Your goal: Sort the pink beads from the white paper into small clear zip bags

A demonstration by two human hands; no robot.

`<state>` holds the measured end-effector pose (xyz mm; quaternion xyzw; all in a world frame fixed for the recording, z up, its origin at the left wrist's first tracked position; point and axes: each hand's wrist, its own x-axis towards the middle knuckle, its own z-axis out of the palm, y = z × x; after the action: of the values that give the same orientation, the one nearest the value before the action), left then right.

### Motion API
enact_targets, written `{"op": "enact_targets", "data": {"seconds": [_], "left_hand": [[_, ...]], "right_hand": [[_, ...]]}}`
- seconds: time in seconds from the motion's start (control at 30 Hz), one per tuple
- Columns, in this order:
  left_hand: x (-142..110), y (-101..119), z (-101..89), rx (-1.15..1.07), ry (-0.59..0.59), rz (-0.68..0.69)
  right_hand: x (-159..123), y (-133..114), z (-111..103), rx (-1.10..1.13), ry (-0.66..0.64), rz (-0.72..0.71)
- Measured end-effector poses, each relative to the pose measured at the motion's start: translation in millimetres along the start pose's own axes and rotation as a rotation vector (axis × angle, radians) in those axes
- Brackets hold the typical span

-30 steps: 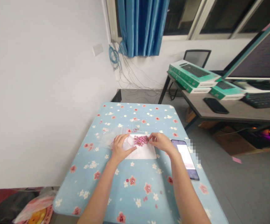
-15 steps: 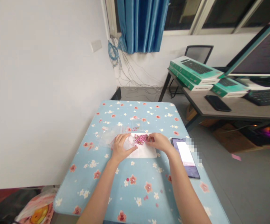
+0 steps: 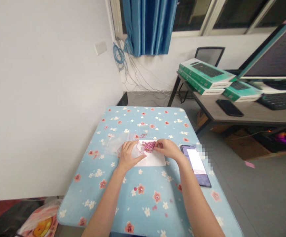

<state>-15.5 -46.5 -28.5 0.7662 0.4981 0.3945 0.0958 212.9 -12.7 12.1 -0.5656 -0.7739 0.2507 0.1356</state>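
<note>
A pile of small pink bud-like pieces [image 3: 148, 146] with greenish bits lies on a white sheet [image 3: 155, 161] in the middle of the table. Flat at the sheet's left side rests my left hand [image 3: 128, 157], thumb and fingers apart, over the edge of a clear plastic bag [image 3: 113, 143]. At the right edge of the pile, my right hand [image 3: 167, 148] has thumb and fingertips pinched together; whatever is between them is too small to tell. Behind the sheet, a small clear bag [image 3: 145, 130] has a few pink pieces in it.
A phone [image 3: 196, 164] with a lit screen lies right of the sheet on the flowered tablecloth [image 3: 143, 204]. On the desk [image 3: 251, 115] at right are green keyboard boxes [image 3: 207, 74], a black phone [image 3: 229, 108], a keyboard [image 3: 281, 100] and a monitor [image 3: 278, 52].
My right hand has edged slightly left, its pinched fingertips closer in on the pink pile. My left hand holds its place. The view has shifted a little.
</note>
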Motion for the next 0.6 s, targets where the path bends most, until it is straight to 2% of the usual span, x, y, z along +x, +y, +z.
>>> {"op": "enact_targets", "data": {"seconds": [0.27,0.37,0.6], "left_hand": [[4,5,4.2,0.020,0.012,0.044],[10,9,7.2,0.022,0.025,0.093],[14,5,8.8,0.025,0.115,0.087]], "right_hand": [[-4,-29,-5,0.365,0.078,-0.202],[-3,-41,0,0.394,0.073,-0.243],[-2,-51,5,0.329,0.059,-0.265]]}}
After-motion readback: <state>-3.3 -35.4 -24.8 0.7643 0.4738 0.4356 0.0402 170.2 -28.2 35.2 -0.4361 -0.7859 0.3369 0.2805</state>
